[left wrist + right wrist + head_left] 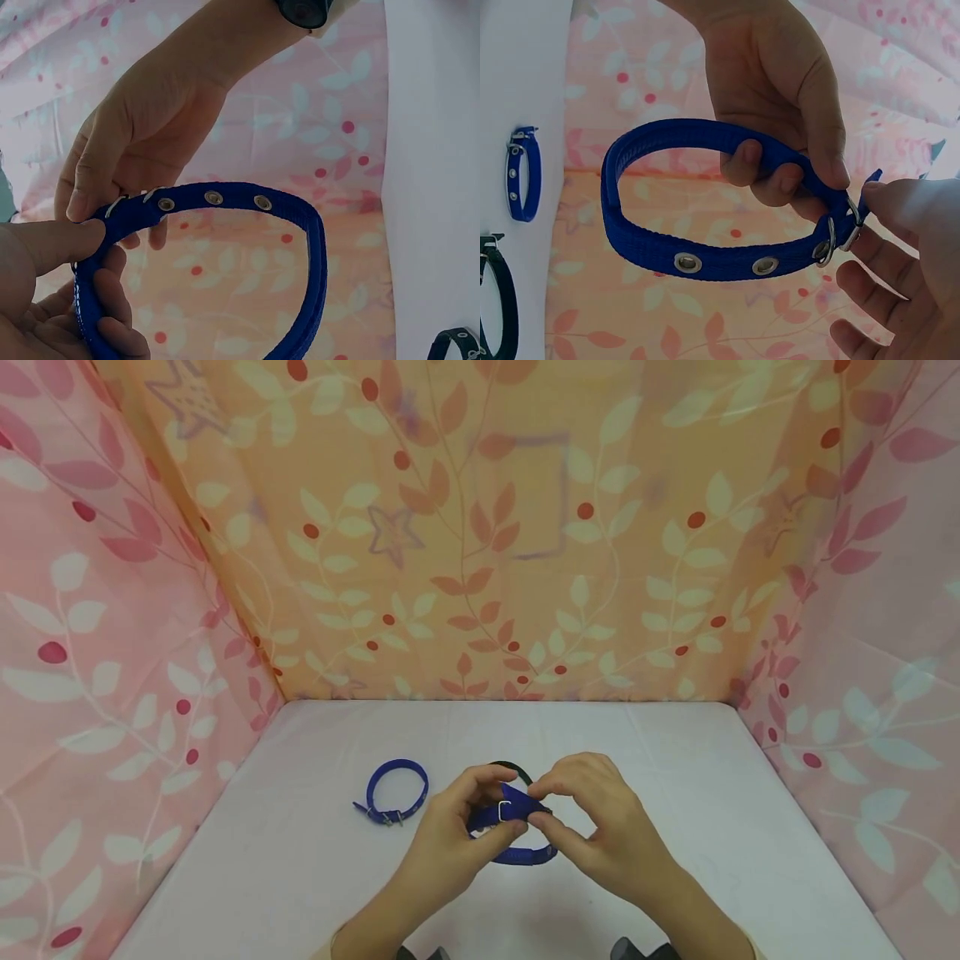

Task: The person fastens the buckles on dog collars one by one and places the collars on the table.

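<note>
A blue collar [525, 857] with metal eyelets, a buckle and a D-ring is held up above the table, closed into a loop. My left hand [457, 831] grips the band beside the buckle, thumb on one side and fingers curled round the other. Opposite it, my right hand [603, 822] pinches the collar's pointed end between thumb and fingers. The right wrist view shows the strap tip [874, 180] sticking out past the buckle [851, 236], by the right thumb. Eyelets [213, 197] run along the band in the left wrist view.
A second blue collar [372, 789], buckled into a ring, lies on the white table [262, 860] to the left. Behind my hands a black collar [508, 307] lies partly hidden in the head view. Patterned cloth walls [465, 527] enclose the table's back and sides.
</note>
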{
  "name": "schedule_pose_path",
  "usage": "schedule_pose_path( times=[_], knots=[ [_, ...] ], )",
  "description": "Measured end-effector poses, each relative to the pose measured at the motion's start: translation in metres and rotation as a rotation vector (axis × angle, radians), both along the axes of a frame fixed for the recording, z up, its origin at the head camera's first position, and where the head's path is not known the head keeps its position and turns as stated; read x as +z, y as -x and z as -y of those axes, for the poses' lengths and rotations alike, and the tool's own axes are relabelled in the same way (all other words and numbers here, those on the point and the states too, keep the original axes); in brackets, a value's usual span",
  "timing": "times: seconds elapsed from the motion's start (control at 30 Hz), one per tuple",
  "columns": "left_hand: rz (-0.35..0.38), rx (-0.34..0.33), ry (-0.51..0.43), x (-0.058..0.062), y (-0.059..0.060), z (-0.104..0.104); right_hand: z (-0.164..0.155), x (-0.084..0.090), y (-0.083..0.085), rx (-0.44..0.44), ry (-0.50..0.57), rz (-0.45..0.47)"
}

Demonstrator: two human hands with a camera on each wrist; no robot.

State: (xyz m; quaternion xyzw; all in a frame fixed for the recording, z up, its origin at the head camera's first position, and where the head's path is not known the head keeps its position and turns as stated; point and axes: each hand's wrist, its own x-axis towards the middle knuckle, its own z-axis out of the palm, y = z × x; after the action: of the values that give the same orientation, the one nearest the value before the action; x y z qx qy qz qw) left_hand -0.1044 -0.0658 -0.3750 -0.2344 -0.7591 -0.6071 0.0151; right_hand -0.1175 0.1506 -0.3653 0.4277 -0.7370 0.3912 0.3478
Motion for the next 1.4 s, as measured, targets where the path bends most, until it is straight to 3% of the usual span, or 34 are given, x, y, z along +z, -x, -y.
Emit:
schedule_pose_path(
  times=[0.1, 0.27, 0.5, 0.63, 0.83, 1.03, 1.4],
  knots=[
    [0.018, 0.010, 0.029, 0.0013, -0.0001, -0.0003, 0.0002, 0.0009, 0.0003, 0.014, 0.032, -0.022],
    [0.038, 0.090, 0.079, 0.0022, 0.0006, 0.0013, 0.0002, 0.0028, -0.0002, 0.026, 0.097, -0.053],
    [0.039, 0.089, -0.020, 0.0035, -0.0002, 0.0041, 0.0011, 0.0049, 0.0000, 0.038, 0.119, -0.083],
    [0.039, 0.097, -0.006, 0.0042, -0.0012, 0.0033, 0.0028, 0.0053, 0.0006, 0.056, 0.118, -0.095],
    [-0.017, 0.119, -0.019, 0.0014, -0.0002, 0.0014, 0.0037, 0.0044, -0.0004, 0.064, 0.115, -0.091],
    [-0.132, 0.137, -0.017, -0.0021, -0.0005, 0.0012, 0.0024, 0.0027, -0.0011, 0.049, 0.103, -0.071],
    [-0.108, 0.185, -0.087, -0.0017, -0.0026, 0.0013, 0.0028, 0.0031, -0.0011, 0.022, 0.079, -0.109]
  ],
)
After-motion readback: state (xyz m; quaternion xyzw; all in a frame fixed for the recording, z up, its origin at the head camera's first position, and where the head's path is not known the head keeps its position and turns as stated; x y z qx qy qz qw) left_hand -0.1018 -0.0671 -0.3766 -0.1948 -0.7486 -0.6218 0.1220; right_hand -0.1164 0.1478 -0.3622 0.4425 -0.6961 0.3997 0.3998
